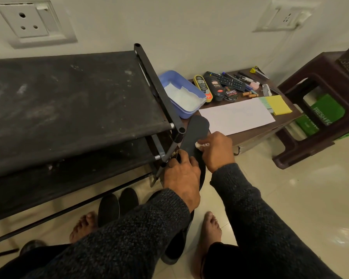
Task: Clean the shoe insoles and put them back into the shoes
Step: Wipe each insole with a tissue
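Note:
A dark grey insole (193,135) slants up from the centre toward the low table. My left hand (182,178) grips its lower end beside the rack's corner. My right hand (216,150) pinches a small white wad of tissue (200,145) and presses it on the insole's middle. Two black shoes (117,206) stand on the floor under the rack, toes pointing away from me. Another dark shoe (173,250) lies between my bare feet, largely hidden by my left sleeve.
A black metal shoe rack (69,101) with a dusty shelf fills the left. The low brown table (256,133) holds a blue tub (181,93) with white tissue, shoe polish tins, a remote, pens, white paper and yellow notes. A brown plastic stool (320,109) stands right.

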The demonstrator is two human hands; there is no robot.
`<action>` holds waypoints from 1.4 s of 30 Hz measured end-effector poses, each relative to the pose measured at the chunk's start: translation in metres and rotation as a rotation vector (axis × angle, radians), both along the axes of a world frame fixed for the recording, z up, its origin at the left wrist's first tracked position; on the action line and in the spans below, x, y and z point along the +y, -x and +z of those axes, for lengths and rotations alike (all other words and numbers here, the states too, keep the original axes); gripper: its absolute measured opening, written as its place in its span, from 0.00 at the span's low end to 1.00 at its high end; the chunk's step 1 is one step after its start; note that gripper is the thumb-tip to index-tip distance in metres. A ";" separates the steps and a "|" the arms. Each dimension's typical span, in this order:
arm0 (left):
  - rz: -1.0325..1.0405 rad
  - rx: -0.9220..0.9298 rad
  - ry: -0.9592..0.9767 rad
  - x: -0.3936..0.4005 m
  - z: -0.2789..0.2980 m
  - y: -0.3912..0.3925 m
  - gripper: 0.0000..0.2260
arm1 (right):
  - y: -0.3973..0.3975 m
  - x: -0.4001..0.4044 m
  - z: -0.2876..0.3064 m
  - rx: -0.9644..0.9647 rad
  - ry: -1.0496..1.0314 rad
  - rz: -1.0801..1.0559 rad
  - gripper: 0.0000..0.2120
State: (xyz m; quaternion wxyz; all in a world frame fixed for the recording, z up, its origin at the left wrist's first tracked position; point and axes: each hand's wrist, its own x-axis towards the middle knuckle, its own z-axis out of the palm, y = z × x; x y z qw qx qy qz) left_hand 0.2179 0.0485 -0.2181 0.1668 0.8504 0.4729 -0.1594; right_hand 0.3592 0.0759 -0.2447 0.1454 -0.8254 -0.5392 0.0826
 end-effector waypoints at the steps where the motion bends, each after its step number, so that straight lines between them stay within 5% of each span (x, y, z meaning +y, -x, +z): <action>1: 0.005 0.001 0.005 0.000 0.000 -0.001 0.48 | 0.002 0.001 0.001 -0.034 -0.019 0.005 0.13; 14: 0.003 -0.044 0.018 -0.004 -0.001 0.006 0.49 | -0.021 0.095 0.024 -0.102 0.049 0.032 0.14; 19: -0.003 -0.050 0.015 -0.001 0.000 0.007 0.50 | -0.006 0.057 0.018 -0.004 0.115 0.061 0.13; 25: 0.021 -0.169 0.057 -0.003 -0.002 0.016 0.51 | 0.018 -0.021 0.009 0.005 -0.043 0.280 0.06; 29: 0.391 -0.650 0.329 -0.013 -0.010 0.030 0.53 | 0.014 -0.015 0.010 0.064 -0.022 0.224 0.07; 34: 1.209 -1.059 0.792 -0.028 -0.027 0.042 0.15 | 0.012 -0.008 0.009 0.074 -0.036 0.135 0.10; 38: 1.389 -1.292 0.998 -0.033 -0.030 0.047 0.08 | 0.012 0.016 0.011 0.130 -0.013 0.014 0.12; 42: 1.440 -1.308 0.993 -0.034 -0.036 0.044 0.06 | 0.016 0.028 0.011 0.118 0.051 -0.002 0.10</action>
